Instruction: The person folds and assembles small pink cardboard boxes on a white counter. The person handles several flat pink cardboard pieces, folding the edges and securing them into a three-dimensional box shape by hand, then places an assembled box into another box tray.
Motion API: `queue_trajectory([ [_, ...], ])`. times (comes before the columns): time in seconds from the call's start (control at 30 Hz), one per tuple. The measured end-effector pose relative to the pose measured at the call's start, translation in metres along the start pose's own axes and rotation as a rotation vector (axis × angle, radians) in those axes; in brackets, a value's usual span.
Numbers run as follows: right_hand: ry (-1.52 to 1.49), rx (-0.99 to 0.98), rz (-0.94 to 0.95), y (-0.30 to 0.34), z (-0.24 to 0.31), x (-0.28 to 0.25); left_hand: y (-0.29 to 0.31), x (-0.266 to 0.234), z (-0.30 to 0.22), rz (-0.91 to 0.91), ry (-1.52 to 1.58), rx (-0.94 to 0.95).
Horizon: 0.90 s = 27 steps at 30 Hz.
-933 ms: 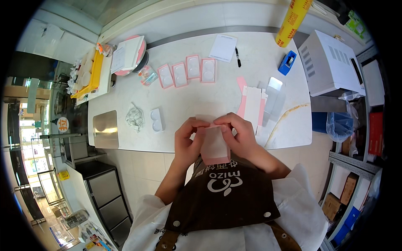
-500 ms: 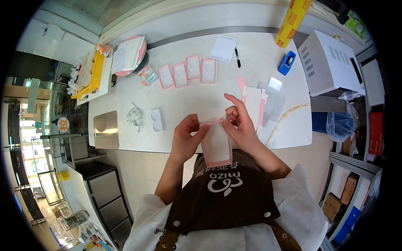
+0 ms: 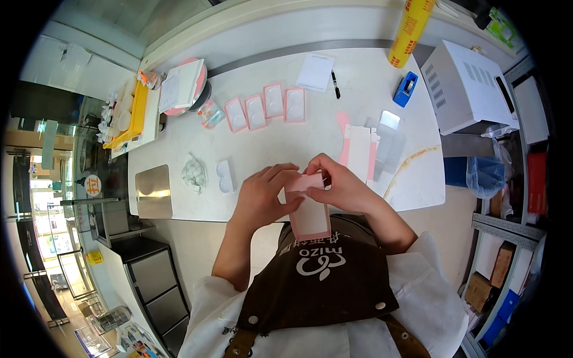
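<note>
Between my hands, at the table's front edge, is an open pink cardboard box (image 3: 313,219) with a pale inside. My left hand (image 3: 267,192) grips its far left corner, the thumb over the inside. My right hand (image 3: 334,184) pinches the far right corner, by a raised pink flap at that end. Flat pink-and-white box blanks (image 3: 358,153) and clear plastic sleeves (image 3: 388,143) lie right of my right hand. A white two-well plastic tray (image 3: 225,177) rests left of my left hand.
Several pink boxes with white inserts (image 3: 273,100) stand in a row farther back. Around them are paper (image 3: 315,71), a black pen (image 3: 335,85), a blue tape dispenser (image 3: 406,89), a yellow film roll (image 3: 410,33) and a crumpled clear bag (image 3: 193,174). A white appliance (image 3: 468,86) stands at right.
My hands have come closer together over the box's far end. The right index finger, raised before, is now bent down on the flap, which stands more visibly.
</note>
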State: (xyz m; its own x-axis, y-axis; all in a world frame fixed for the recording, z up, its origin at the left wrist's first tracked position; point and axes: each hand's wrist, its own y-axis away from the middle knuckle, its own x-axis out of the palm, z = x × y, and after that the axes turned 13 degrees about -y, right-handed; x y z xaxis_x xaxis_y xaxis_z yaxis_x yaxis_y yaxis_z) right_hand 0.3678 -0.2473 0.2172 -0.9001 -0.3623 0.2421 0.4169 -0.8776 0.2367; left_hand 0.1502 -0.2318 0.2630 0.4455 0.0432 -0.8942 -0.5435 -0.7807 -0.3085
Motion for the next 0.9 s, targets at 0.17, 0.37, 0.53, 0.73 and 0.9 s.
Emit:
queue_trajectory([
  [0.17,0.147,-0.057,-0.088,-0.002,-0.009,0.011,0.011,0.014,0.001,0.039,0.108,-0.16],
  [0.37,0.018,-0.213,-0.194,-0.011,-0.018,0.023,0.009,0.021,-0.005,-0.127,0.024,-0.137],
  [0.53,-0.064,-0.228,-0.159,-0.017,-0.037,0.021,0.015,0.034,-0.013,-0.254,-0.042,-0.144],
  [0.73,-0.041,-0.238,-0.261,-0.02,-0.048,0.024,0.011,0.039,-0.013,-0.229,-0.119,-0.154],
  [0.9,0.324,-0.137,-0.227,-0.014,-0.027,0.023,-0.001,0.043,0.005,-0.018,-0.409,-0.02],
])
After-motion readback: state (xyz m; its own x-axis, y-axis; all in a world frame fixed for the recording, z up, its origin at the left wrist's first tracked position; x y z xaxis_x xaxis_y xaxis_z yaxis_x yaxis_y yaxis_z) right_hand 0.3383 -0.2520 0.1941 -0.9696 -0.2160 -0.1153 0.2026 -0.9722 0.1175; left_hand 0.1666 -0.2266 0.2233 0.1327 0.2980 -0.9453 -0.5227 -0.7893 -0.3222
